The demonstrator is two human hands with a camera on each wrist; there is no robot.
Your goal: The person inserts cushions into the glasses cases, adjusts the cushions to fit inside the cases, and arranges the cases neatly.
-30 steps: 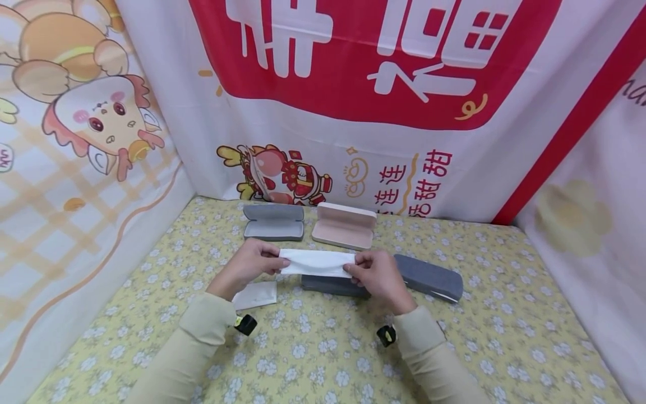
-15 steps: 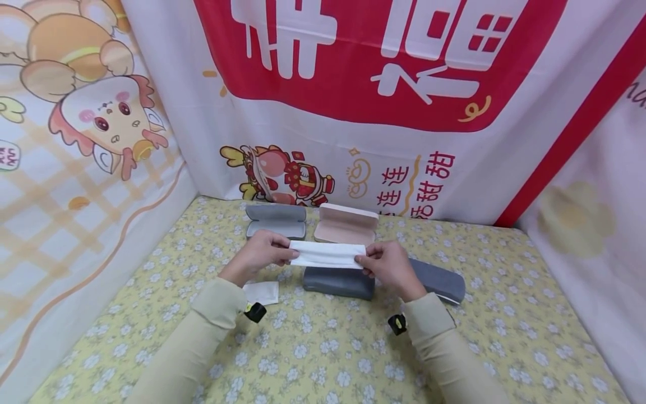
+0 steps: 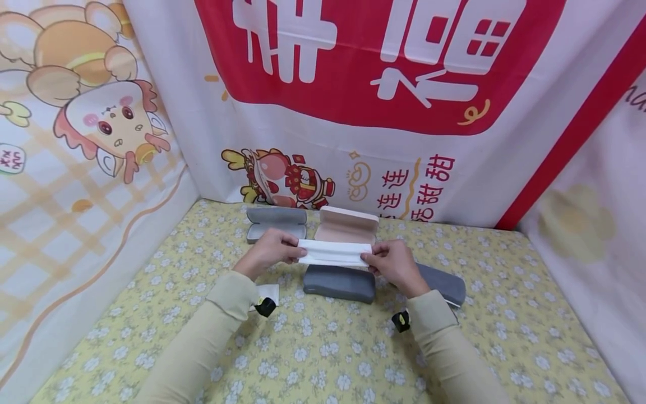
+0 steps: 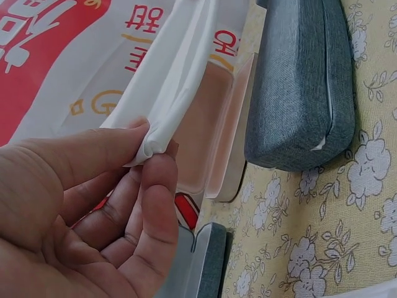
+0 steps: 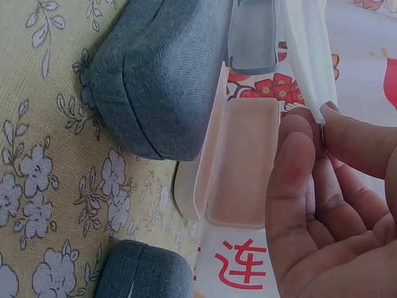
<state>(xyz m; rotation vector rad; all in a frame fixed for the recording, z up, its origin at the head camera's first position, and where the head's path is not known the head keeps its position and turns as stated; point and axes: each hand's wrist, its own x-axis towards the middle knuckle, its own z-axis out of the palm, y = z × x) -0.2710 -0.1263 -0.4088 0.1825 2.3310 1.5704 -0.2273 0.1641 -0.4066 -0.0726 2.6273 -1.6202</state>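
Observation:
A folded strip of white cloth (image 3: 335, 253) is stretched level between my two hands above the table. My left hand (image 3: 272, 251) pinches its left end between thumb and fingers, close up in the left wrist view. At the other end, my right hand (image 3: 397, 265) pinches the cloth (image 5: 309, 56) the same way. Just below the strip lies a closed grey glasses case (image 3: 339, 284). Behind it stands an open pink glasses case (image 3: 348, 223), its lower part covered by the cloth. Beside my left cuff a second flat white piece (image 3: 270, 293) is partly hidden.
An open grey glasses case (image 3: 276, 225) stands at the back, left of the pink one. Another closed grey case (image 3: 444, 283) lies at the right, partly behind my right hand. The flowered tablecloth (image 3: 323, 359) meets white printed hangings (image 3: 469, 174) at the back.
Both hands have moved right and slightly up with the cloth between them. The cloth looks more evenly creased, and more of the closed grey case below it shows.

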